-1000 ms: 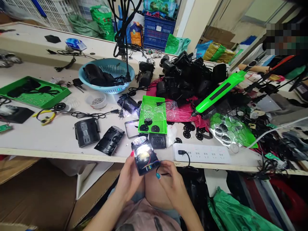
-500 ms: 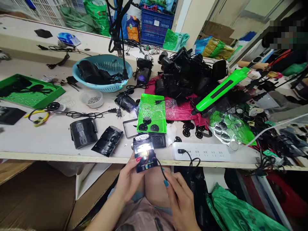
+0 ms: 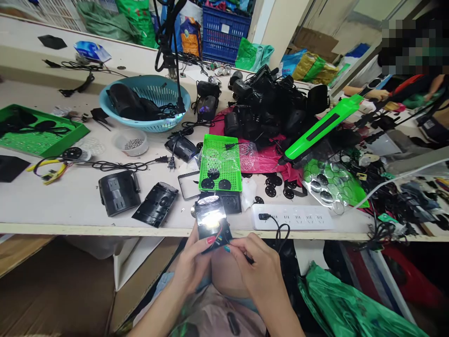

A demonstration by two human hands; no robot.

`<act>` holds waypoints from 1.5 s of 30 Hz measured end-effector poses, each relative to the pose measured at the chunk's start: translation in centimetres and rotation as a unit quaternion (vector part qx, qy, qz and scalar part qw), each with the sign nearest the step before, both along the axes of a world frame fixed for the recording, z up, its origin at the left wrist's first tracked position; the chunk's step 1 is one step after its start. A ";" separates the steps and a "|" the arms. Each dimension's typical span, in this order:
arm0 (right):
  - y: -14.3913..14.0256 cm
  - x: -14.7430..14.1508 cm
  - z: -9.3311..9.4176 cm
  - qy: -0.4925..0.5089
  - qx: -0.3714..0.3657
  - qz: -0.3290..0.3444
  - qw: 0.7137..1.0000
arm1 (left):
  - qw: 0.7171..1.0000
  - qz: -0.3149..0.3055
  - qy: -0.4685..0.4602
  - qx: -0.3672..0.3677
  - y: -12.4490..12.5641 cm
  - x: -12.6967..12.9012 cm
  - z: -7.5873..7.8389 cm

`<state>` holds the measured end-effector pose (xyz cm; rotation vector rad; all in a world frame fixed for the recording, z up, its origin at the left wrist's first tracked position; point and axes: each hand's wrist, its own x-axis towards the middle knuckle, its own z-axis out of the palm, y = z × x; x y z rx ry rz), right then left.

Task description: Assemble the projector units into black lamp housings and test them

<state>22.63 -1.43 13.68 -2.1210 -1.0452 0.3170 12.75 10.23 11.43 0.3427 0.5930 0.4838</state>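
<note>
**Wire-strain risk**

Left hand (image 3: 196, 256) grip clamped on lit, boxy black plastic housing (image 3: 211, 221), at white bench's (image 3: 80, 206) front edge. Right hand (image 3: 258, 261) grip closed on thin black cable (image 3: 249, 259), mostly hidden. A tug could pull the thin red wire (image 3: 220, 231) loose.

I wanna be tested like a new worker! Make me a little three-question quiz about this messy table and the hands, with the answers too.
1. Pick one: what colour is the round, slotted plastic basket holding black parts?
A) red B) light blue C) yellow
2. True or false: a small black plug sits in the long white plastic power strip.
3. Fill in: the red-nailed thumb on the glowing black plastic housing belongs to the ____ hand.

Key: 1 B; 2 true; 3 left hand.
</note>
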 end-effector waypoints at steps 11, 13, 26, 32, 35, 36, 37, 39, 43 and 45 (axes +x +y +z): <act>-0.8 -0.8 3.0 0.011 0.046 0.001 0.999 | 0.999 0.035 0.007 -0.013 0.5 0.1 -0.8; -1.0 -0.7 3.1 0.026 0.044 0.004 0.999 | 0.999 0.034 0.013 -0.012 0.5 0.2 -0.8; 0.6 -0.4 0.9 0.019 0.023 -0.004 1.000 | 0.999 0.028 0.025 -0.030 0.6 -0.2 -0.8; 1.4 -0.2 1.1 0.057 0.003 -0.017 0.998 | 1.000 0.025 0.012 -0.007 0.4 -0.3 -1.1; 1.5 -0.3 1.1 0.106 -0.035 -0.024 0.993 | 1.000 0.019 0.015 0.003 0.3 -0.5 -1.2; 1.5 -0.3 1.0 0.126 -0.049 -0.026 0.990 | 1.000 0.019 0.017 0.001 0.3 -0.5 -1.2; 1.5 -0.3 0.9 0.143 -0.061 -0.027 0.988 | 1.000 0.020 0.020 -0.003 0.4 -0.6 -1.2; 1.3 -0.4 0.6 0.159 -0.070 -0.023 0.984 | 0.999 0.023 0.024 -0.014 0.4 -0.6 -1.1; 1.1 -0.5 0.3 0.117 -0.038 0.003 0.992 | 0.999 0.036 0.013 -0.025 0.6 -0.5 -0.8; 1.0 -0.5 0.2 0.082 -0.025 0.011 0.996 | 0.999 0.043 0.004 -0.030 0.5 -0.3 -0.6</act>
